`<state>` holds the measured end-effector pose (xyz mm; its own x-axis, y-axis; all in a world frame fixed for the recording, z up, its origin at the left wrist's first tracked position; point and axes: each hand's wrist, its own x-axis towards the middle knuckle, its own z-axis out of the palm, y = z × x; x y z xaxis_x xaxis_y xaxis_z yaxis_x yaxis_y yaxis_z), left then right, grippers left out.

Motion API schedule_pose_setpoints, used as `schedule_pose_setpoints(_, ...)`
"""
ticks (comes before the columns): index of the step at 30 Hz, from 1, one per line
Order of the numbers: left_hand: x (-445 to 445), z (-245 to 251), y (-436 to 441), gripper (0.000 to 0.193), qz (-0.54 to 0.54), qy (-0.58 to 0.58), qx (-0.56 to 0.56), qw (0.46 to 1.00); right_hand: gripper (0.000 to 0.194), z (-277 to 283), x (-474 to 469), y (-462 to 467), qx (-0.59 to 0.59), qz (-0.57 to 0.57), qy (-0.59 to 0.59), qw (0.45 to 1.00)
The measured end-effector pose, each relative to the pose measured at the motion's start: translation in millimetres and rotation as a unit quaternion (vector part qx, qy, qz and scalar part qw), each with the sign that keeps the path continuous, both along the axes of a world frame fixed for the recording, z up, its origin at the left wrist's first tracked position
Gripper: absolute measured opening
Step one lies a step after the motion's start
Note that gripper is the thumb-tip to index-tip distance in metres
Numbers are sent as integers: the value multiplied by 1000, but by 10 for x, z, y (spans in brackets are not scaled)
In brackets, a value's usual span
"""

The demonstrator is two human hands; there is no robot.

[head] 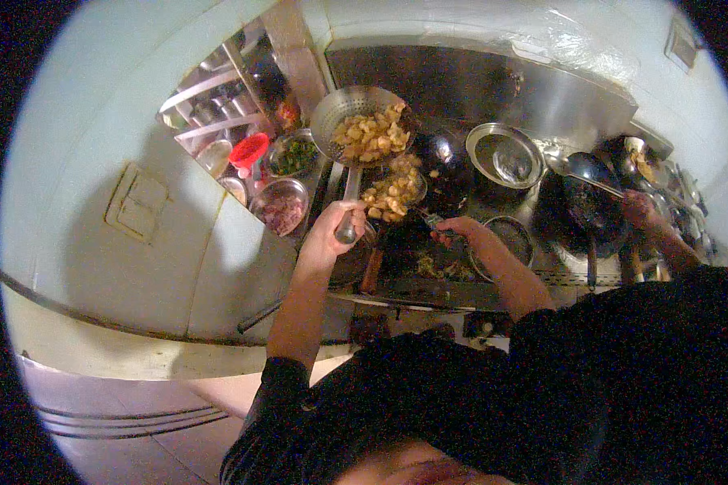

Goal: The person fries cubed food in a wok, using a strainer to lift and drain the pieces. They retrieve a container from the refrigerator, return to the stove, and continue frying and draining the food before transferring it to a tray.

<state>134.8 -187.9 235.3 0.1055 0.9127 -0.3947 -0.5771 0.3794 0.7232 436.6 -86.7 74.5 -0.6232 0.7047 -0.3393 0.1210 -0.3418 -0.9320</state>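
My left hand (338, 228) grips the metal handle of a round perforated strainer (324, 124), which is tilted over the stove. Browned, fried-looking food pieces (373, 134) lie in its right half. In my right hand (459, 230) is the handle of a smaller skimmer (423, 189). More browned pieces (394, 188) are heaped in that skimmer, just below the strainer's rim. Whether the two tools touch, I cannot tell. The skimmer's bowl is mostly hidden by the food.
At right, another person's hand (640, 209) holds a metal ladle (594, 183) above a dark wok (591, 212). A steel basin (505, 156) stands behind my right hand. Left are bowls of raw-looking meat (281, 207) and greens (294, 154), and a red scoop-like utensil (249, 151).
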Motion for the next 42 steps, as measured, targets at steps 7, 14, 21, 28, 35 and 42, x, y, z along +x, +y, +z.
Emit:
schedule_pose_setpoints(7, -86, -46, 50, 14, -23, -33, -61, 997, 24, 349, 169, -60, -52, -51, -79, 994)
schedule_pose_setpoints(14, -252, -432, -14, 10, -30, 46, -41, 998, 12, 1308, 305, -68, 118, -151, -175, 966)
schedule_pose_setpoints(21, -277, -853, 115, 12, -123, 86, -42, 988, 22, 1497, -187, -84, 263, -152, -240, 922)
schedule_pose_setpoints(28, -143, -1101, 225, 22, -145, -15, -82, 986, 22, 622, 462, 826, 587, -135, -394, 695)
schedule_pose_setpoints(35, -80, -668, 208, 21, -153, -104, -98, 978, 29, 435, 770, 508, 352, -89, -526, 769)
schedule_pose_setpoints(42, -1, -49, 220, 18, -89, -103, -92, 986, 27, -122, 257, 301, 15, -3, -170, 985)
